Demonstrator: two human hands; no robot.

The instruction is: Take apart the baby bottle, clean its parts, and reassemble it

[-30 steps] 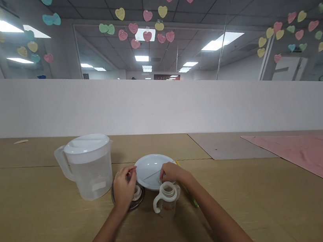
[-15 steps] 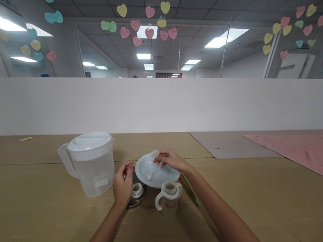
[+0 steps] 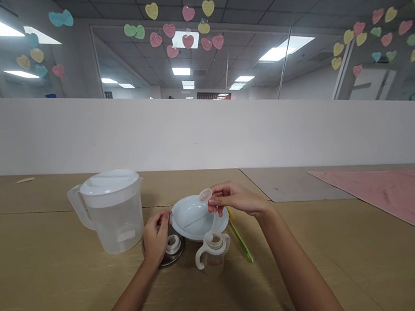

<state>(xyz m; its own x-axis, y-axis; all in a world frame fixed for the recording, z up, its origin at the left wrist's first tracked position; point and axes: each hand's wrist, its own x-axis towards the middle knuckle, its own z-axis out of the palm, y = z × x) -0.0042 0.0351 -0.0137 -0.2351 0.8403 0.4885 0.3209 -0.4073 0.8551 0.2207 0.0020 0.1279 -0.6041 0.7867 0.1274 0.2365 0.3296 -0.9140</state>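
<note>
Lying across a brown tabletop [image 3: 320,258], left to right

Translucent lidded pitcher [image 3: 115,218]. Left hand [image 3: 157,236], fingertips pinched on the left rim of a white bowl [image 3: 187,206]. Metal dish [image 3: 168,260] beneath that hand, bearing a white ring [image 3: 173,244]. Handled bottle [image 3: 214,259], upright, near side of the bowl. Clear scoop [image 3: 205,195], lower end at the bottle's mouth. Right hand [image 3: 232,198], clamped on the scoop. Green stick [image 3: 243,242]. Pink cloth [image 3: 399,194], right.

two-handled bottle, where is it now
In the head view, the two-handled bottle stands low center, in front of the white bowl and right of the white ring.
</note>
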